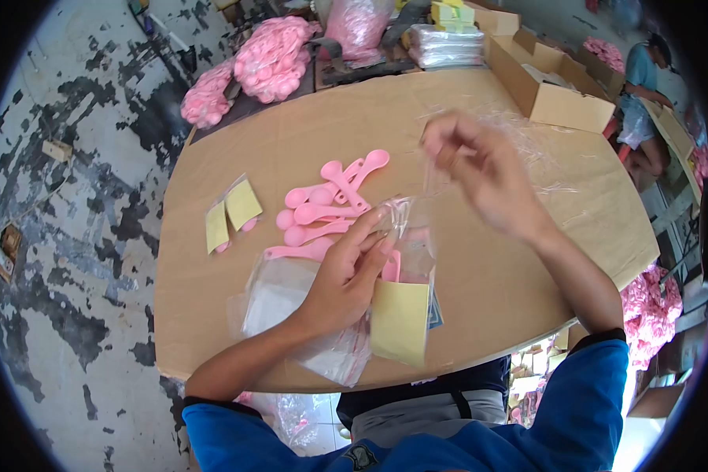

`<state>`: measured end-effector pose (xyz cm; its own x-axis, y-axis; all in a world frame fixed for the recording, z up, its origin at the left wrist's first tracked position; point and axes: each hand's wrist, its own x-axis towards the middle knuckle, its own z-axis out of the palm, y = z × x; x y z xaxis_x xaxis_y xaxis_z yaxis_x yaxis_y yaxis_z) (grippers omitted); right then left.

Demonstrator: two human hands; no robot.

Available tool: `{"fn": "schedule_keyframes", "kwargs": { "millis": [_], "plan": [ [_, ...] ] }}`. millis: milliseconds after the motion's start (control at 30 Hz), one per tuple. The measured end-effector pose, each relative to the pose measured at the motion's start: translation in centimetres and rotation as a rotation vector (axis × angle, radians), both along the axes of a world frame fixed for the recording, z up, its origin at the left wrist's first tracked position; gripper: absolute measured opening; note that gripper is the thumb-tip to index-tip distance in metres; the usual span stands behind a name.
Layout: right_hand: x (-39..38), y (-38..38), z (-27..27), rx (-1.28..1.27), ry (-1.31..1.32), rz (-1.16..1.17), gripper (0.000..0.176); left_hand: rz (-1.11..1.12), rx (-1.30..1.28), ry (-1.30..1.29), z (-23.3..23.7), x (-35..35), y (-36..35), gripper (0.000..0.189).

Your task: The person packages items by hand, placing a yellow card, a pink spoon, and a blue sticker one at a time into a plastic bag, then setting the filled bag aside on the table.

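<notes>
My left hand (350, 271) is closed on the top of a clear plastic bag (421, 256). Inside the bag are a yellow card (400, 322) and a pink measuring spoon (392, 266). My right hand (484, 169), smeared by motion, is raised above the table with its fingers curled together; a faint clear plastic strip (429, 175) seems to hang from them. Left of the bag lies a loose heap of pink measuring spoons (322, 193). Flat clear bags (279, 295) lie partly under my left wrist. Two packed bags with yellow cards (242, 202) rest further left.
Loose clear strips (539, 153) are scattered on the brown-covered table (495, 291) at the right. An open cardboard box (558, 86) stands at the back right, beside stacked clear packets (447, 46). Bagged pink spoons (271, 59) sit at the back. Another person (643, 79) sits at far right.
</notes>
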<state>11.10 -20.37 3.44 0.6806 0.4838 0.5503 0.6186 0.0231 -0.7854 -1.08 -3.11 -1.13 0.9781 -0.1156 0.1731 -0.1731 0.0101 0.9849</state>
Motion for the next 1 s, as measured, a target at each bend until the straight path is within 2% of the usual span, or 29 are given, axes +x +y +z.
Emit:
{"fn": "schedule_keyframes", "kwargs": {
  "millis": [100,200,300,400,467,500,567,633,733,833,1000],
  "plan": [
    [1.2,-3.5,3.9,0.074,0.093,0.234,0.010,-0.046,-0.169,0.197,0.8,0.0,0.3,0.044],
    [4.5,-8.7,5.0,-0.160,0.175,0.899,0.012,0.001,-0.310,0.218,0.5,0.5,0.5,0.039],
    [7.8,-6.7,-0.9,-0.601,-0.223,0.185,0.017,0.034,-0.295,0.245,0.0,1.1,1.4,0.037],
    [8.2,-7.0,-0.2,-0.565,-0.310,-0.146,0.020,0.105,-0.227,0.291,0.0,1.5,1.9,0.034],
    [5.6,-6.7,2.2,-0.485,-0.170,-0.200,0.022,0.088,-0.272,0.284,0.1,1.8,2.3,0.034],
    [4.0,-6.0,2.5,-0.453,-0.094,-0.219,0.022,0.084,-0.304,0.288,0.0,1.8,2.2,0.034],
    [2.1,-3.8,0.5,-0.229,-0.116,-0.026,0.025,0.096,-0.296,0.261,0.0,1.9,1.9,0.035],
    [0.0,-1.9,-1.8,-0.196,-0.028,0.205,0.024,0.127,-0.298,0.261,0.3,1.4,1.7,0.035],
    [-2.3,-0.8,-2.2,-0.369,0.149,0.331,0.025,0.138,-0.326,0.268,0.2,1.3,0.9,0.038],
    [-2.1,0.1,-5.0,-0.139,0.269,0.381,0.028,0.103,-0.301,0.238,-0.7,1.4,1.1,0.040],
    [-1.6,0.5,-6.1,-0.069,0.309,0.315,0.025,0.108,-0.280,0.222,-0.3,1.4,0.8,0.041]
  ]
}}
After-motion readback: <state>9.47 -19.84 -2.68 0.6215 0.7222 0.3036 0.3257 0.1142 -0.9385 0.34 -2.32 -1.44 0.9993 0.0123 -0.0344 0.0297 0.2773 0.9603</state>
